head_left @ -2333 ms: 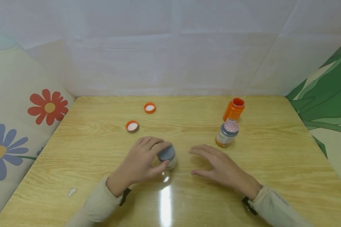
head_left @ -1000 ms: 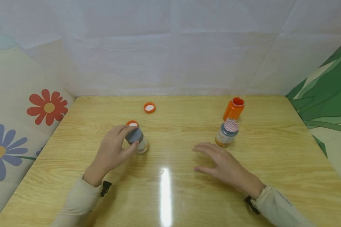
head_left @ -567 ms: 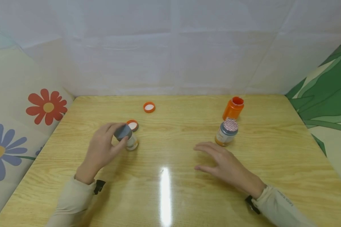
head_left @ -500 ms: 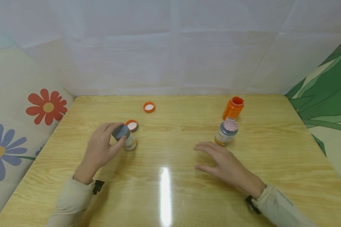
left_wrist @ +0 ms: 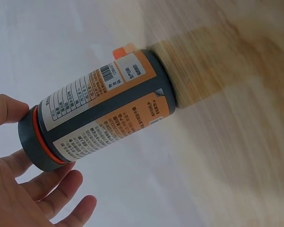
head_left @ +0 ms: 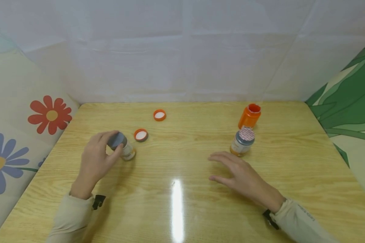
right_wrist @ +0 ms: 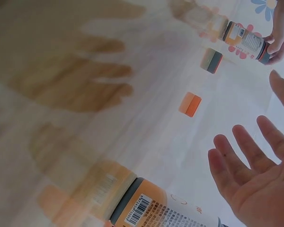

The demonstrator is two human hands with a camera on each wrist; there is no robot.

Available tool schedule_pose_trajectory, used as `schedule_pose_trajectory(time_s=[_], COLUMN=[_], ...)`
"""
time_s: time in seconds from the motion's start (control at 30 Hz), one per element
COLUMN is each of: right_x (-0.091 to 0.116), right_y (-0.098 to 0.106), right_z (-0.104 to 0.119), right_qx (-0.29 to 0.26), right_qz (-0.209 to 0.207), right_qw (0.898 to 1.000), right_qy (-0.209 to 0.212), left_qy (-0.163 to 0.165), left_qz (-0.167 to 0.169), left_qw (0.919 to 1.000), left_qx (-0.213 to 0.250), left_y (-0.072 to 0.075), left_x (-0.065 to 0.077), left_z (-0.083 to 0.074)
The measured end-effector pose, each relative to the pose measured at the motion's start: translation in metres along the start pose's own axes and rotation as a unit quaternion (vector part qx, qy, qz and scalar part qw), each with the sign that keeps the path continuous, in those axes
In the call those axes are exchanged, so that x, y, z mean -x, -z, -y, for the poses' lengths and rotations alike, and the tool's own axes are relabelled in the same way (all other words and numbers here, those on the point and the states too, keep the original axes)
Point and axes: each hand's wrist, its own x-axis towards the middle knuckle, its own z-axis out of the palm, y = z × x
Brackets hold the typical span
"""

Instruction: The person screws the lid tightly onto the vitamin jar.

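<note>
In the head view my left hand (head_left: pixel 94 157) is at the left, thumb and fingers around the dark grey cap (head_left: pixel 117 140) of a labelled supplement bottle (head_left: pixel 128 152). The left wrist view shows this bottle (left_wrist: pixel 106 106) with a grey and orange label and an orange ring under its cap; its base is right at the tabletop. Some fingers are spread below the cap. My right hand (head_left: pixel 241 175) hovers right of centre, fingers relaxed and apart, holding nothing. Closest to it stands a capless bottle (head_left: pixel 241 145) with a pinkish patterned seal on its mouth.
Behind the sealed bottle stands an orange bottle (head_left: pixel 249 117) with its mouth uncovered. Two caps lie upturned on the wooden table (head_left: pixel 182 148): an orange cap (head_left: pixel 159 115) towards the back and a grey cap (head_left: pixel 141 135) with an orange inside, near the held bottle. White sheeting (head_left: pixel 182 67) rises behind.
My left hand has carried the capped bottle from the middle of the table leftwards, past the upturned grey cap to its left. My right hand has hardly moved.
</note>
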Motion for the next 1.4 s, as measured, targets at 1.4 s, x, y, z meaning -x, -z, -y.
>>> schedule_pose_trajectory(time_s=[1.4], right_x=[0.008], right_y=[0.004], right_z=[-0.003], right_qx=[-0.004], right_qz=[-0.026], right_qw=[0.999], right_qy=[-0.027], left_qy=[-0.02], left_qz=[-0.05], left_qw=[0.9985], left_qx=[-0.002], left_y=[0.005], left_x=[-0.004], left_z=[-0.014])
